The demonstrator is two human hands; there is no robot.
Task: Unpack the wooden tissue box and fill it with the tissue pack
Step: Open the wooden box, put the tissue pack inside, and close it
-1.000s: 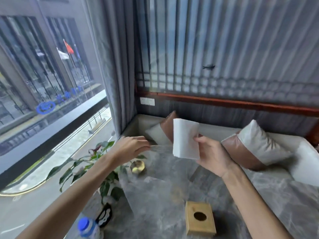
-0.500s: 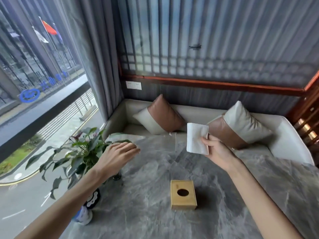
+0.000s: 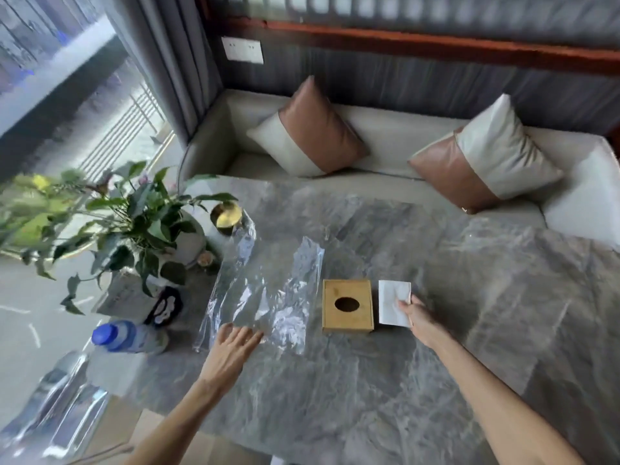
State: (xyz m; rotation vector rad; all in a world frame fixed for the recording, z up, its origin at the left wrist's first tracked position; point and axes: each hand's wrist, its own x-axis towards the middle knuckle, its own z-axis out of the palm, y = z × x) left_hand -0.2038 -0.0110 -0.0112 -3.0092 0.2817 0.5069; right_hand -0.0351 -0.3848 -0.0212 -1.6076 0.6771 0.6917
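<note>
Table: a grey marble table [image 3: 436, 347] fills the middle and lower part of the view.
Wooden tissue box: the wooden tissue box [image 3: 348, 304] stands upright near the table's centre, its top face showing a dark oval slot.
Tissue pack: the tissue pack [image 3: 391, 302], white and flat, lies on the table just beside the box at its 3 o'clock side, its long edge parallel to the box wall.
Right hand: the right hand [image 3: 417, 318] rests at the 5 o'clock corner of the pack, fingers curled onto its near right edge and pinching it.
Plastic wrap: a sheet of clear plastic wrap [image 3: 265, 290] lies crumpled and spread on the table at 9 o'clock from the box, apart from it.
Left hand: the left hand [image 3: 235, 350] lies palm down with fingers spread and loose, fingertips touching the near edge of the wrap, gripping nothing.
Plant: a leafy plant [image 3: 134, 216] stands at the table's 10 o'clock corner, with a small gold cup [image 3: 226, 214] just beyond the wrap.
Bottle: a bottle [image 3: 125, 337] with a blue cap lies at 9 o'clock from the left hand.
Sofa: a pale sofa [image 3: 385, 135] with two cushions [image 3: 312, 132] runs along the 12 o'clock side.
</note>
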